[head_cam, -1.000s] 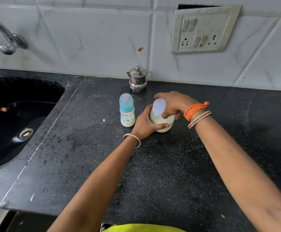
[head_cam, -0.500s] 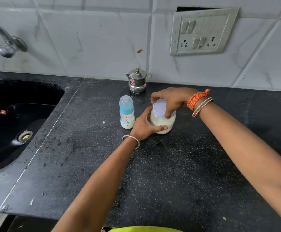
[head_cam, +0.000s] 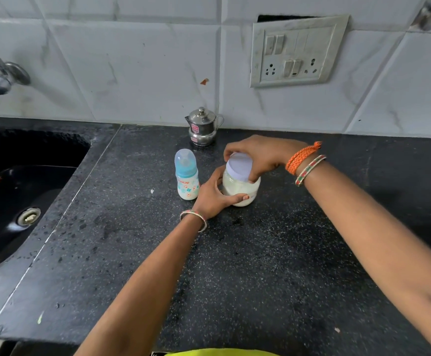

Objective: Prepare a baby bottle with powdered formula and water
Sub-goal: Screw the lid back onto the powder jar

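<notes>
Pale-lidded formula jar point(head_cam: 240, 186): our right hand point(head_cam: 258, 156) has turned further around its lid point(head_cam: 240, 166), left hand point(head_cam: 213, 196) gripping the body; opening underway

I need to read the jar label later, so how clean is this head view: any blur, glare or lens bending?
Head view: light is soft and even, with only faint shadows. The jar and baby bottle are fairly sharp, though the jar label is mostly covered by the left hand. Wide-angle bending curves the wall tiles and tilts the switch plate. The wet countertop shows mild sheen.
</notes>
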